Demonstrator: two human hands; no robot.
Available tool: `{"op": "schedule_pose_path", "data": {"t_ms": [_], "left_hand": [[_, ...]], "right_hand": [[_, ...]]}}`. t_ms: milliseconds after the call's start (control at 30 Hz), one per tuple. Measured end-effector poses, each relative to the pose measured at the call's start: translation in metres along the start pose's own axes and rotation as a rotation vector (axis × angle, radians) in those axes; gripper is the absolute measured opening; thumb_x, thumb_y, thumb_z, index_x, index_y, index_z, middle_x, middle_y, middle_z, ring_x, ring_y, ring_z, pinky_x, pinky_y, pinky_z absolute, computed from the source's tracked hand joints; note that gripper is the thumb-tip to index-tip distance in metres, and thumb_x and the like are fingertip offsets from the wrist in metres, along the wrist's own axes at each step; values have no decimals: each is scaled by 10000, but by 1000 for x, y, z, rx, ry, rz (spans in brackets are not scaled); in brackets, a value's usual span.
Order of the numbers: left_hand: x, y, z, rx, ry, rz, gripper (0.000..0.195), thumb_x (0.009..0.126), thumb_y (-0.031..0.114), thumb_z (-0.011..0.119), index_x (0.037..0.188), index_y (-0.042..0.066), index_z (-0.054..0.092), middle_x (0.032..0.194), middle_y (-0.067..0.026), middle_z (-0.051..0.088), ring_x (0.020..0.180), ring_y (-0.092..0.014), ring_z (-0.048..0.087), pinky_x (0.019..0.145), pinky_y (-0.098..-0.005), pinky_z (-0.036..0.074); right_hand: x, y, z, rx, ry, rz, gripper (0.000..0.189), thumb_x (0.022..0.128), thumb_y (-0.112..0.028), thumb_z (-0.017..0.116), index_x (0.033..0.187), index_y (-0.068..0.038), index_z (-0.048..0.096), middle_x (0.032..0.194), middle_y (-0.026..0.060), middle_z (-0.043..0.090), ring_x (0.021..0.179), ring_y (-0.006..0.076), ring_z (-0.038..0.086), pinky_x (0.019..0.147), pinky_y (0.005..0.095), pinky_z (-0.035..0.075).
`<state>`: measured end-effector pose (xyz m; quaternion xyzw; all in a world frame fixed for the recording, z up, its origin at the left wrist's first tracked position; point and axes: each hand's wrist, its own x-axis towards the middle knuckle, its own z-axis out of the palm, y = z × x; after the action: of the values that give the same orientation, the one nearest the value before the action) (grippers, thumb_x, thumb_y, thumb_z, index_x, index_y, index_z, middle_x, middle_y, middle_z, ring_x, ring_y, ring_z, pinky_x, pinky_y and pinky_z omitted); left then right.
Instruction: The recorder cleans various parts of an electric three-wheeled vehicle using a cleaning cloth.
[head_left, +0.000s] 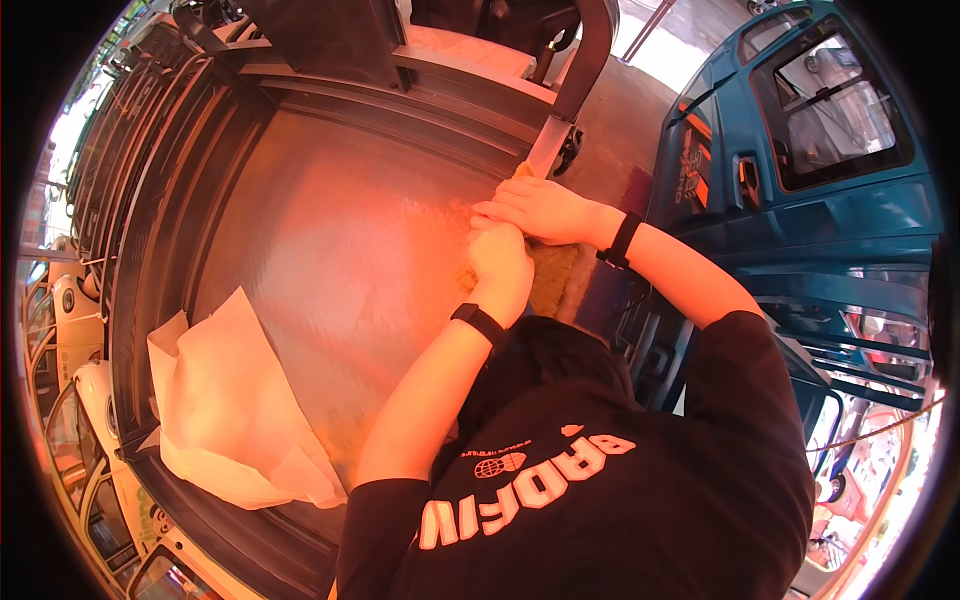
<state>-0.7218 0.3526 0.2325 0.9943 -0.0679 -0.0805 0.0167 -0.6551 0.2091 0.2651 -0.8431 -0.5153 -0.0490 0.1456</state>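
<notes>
My left hand (501, 262) is curled in a fist at the right side wall of a metal cargo bed. A crumpled bit of yellowish wrapping (466, 277) pokes out beside its fingers. Just above, my right hand (546, 211) lies across the wall's top rail (549, 146), its fingertips meeting my left hand. More yellowish material shows on the rail past the right fingers and below that palm. The palms hide most of the rail here, and what the right fingers grip cannot be made out. Each wrist wears a black band.
A large creased sheet of pale paper (225, 412) lies in the bed's near left corner. Across the bed stretches a shiny metal floor (330, 240). A curved post (596, 60) rises at the far right corner. A blue vehicle (810, 225) stands to the right, yellow vehicles (97, 390) to the left.
</notes>
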Motion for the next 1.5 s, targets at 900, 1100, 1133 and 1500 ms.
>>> {"op": "schedule_pose_path", "data": {"t_ms": [900, 1100, 1133, 1500], "left_hand": [[143, 93, -18, -293, 24, -199, 258, 1006, 199, 637, 1187, 23, 584, 1104, -115, 599, 1008, -251, 690, 770, -384, 609], [128, 78, -17, -312, 113, -85, 434, 886, 210, 784, 1210, 9, 576, 1123, -135, 602, 1014, -277, 690, 847, -399, 600], [124, 74, -16, -298, 139, -34, 485, 850, 206, 808, 1222, 3, 571, 1125, -142, 604, 1013, -276, 692, 840, -389, 602], [50, 15, -6, -220, 205, 67, 732, 745, 162, 846, 1340, -82, 495, 1123, -173, 601, 955, -277, 698, 752, -334, 608]], "right_hand": [[-30, 102, -29, -19, 82, 296, 556, 910, -70, 643, 1453, -46, 523, 1349, 172, 634, 1304, 369, 576, 1105, 432, 478], [-32, 80, -23, -96, 172, 351, 484, 938, -78, 593, 1421, -66, 553, 1328, 149, 645, 1292, 340, 589, 1085, 413, 494], [-32, 76, -21, -144, 190, 368, 477, 935, -90, 600, 1410, -73, 563, 1320, 135, 650, 1288, 329, 593, 1075, 406, 499], [-6, 24, -15, -294, 100, 121, 445, 877, -70, 625, 1321, -70, 601, 1137, 61, 650, 1095, 269, 625, 956, 372, 531]]}}
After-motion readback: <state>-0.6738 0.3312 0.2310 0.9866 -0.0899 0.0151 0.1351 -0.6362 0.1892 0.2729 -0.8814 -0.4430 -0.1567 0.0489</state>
